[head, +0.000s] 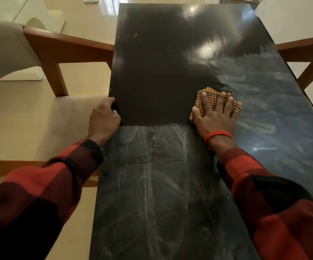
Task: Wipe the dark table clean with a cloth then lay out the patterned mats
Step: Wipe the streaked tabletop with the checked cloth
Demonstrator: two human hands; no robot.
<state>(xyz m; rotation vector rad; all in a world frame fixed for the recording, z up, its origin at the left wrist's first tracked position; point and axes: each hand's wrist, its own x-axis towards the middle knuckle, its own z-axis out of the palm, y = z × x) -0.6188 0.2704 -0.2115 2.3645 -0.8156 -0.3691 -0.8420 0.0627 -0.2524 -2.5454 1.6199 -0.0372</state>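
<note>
1. Cloth (213,101) lies mid-counter (152,62), soft, light, likely bunching; flat palm pressure suits it.
2. Right hand (215,113) presses it, fingers spread wide.
3. Left hand (103,117) grips the counter's edge, fingers curled.

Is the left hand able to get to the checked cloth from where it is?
Probably yes. The left hand grips the table's left edge, and only bare tabletop lies between it and the cloth. The right hand presses flat on it, though.
</note>
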